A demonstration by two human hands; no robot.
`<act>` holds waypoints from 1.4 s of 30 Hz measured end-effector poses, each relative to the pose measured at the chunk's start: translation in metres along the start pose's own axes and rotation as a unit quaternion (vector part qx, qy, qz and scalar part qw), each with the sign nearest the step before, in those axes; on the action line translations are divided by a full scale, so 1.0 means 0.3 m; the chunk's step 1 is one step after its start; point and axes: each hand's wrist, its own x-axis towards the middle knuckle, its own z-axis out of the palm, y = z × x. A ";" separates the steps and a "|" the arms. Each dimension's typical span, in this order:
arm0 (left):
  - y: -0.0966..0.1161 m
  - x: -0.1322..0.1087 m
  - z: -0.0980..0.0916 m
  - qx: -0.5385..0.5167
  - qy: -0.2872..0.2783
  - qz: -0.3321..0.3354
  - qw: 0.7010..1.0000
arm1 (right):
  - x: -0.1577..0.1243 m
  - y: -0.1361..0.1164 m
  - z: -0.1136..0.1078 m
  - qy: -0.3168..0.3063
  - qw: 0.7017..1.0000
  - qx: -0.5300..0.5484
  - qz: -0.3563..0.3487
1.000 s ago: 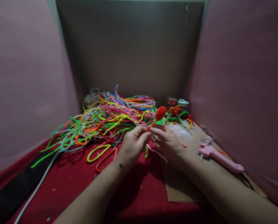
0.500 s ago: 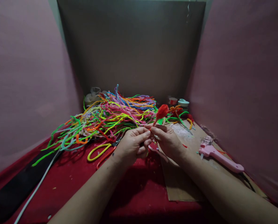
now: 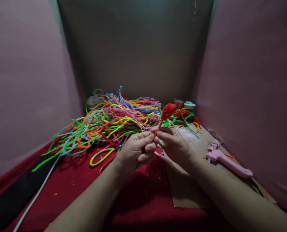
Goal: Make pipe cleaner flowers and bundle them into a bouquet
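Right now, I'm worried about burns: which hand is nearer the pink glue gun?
Right. The right hand is left of the pink glue gun, apart from it; the left hand is farther left, on the right hand's other side.

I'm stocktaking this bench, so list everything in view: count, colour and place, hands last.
Bud: 1, red, centre
Pipe cleaners: too many to count, mixed, heaped centre-left
Scissors: 1, yellow and red handles, centre-left
Cardboard: 1, brown, right
Glue gun: 1, pink, on cardboard
Bent stems: several, orange and green, right rear
Jar: 1, teal lid, right rear
Tub: 1, partly red, left of jar
Clear containers: count unclear, left rear
Cable: 1, white, left
Strip: 1, black, left
Cloth: 1, red, across tabletop
Side walls: 2, pink, left and right
Back wall: 1, dark grey, rear
Left hand: 1, bare, fingertips at bud's stem
Right hand: 1, bare, pinching bud's stem
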 end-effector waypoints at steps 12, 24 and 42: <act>-0.027 0.006 0.031 0.305 0.189 0.169 0.918 | 0.006 0.029 -0.010 0.049 0.995 -0.061 -0.058; -0.002 0.005 0.007 0.156 0.071 0.024 0.985 | 0.001 0.013 -0.003 0.047 0.997 -0.045 -0.041; 0.004 -0.001 -0.006 0.030 0.052 0.004 0.998 | -0.004 0.008 -0.004 0.020 0.995 -0.091 -0.029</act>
